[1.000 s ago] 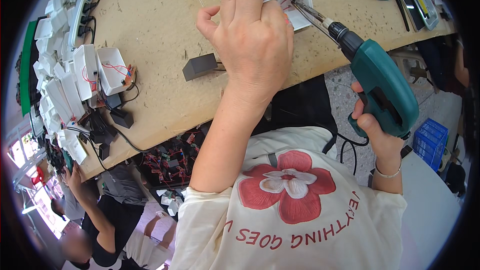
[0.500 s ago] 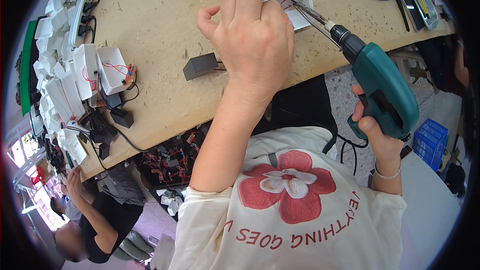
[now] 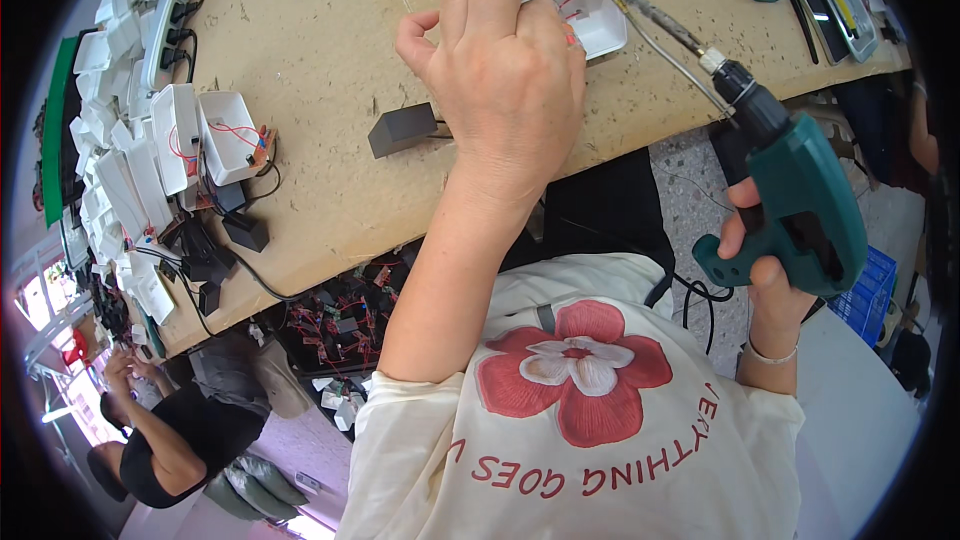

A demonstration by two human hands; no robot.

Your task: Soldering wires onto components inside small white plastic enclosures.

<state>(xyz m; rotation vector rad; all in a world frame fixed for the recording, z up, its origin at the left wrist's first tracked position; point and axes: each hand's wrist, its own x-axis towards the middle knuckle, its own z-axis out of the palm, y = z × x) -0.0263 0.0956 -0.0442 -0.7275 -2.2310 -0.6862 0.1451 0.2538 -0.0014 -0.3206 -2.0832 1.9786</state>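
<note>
My left hand [image 3: 505,70] is closed around a small white plastic case [image 3: 606,28] near the far edge of view. Thin red wires show inside the case; the fingertips and whatever they pinch are hidden. A dark green pistol-shaped soldering gun [image 3: 822,195] is gripped in my right hand [image 3: 778,292], fingers around its handle by the trigger. Its thin metal tip and feed tube reach up-left to the case's right rim; whether they touch it I cannot tell. Beside my left wrist lies a black block-shaped plug [image 3: 402,130] with a cord.
Open white cases with red wires [image 3: 230,135] and black plugs [image 3: 245,230] crowd the table's left side, by a power strip [image 3: 170,35]. Tools in a tray [image 3: 850,10] lie far right. A bin of wired parts [image 3: 345,320] sits below the edge. A co-worker [image 3: 190,430] works lower left.
The soldering gun has shifted right and slightly down, its tip drawn out from inside the white case to its rim. My left hand has stayed nearly still. The co-worker has shifted, hands now together.
</note>
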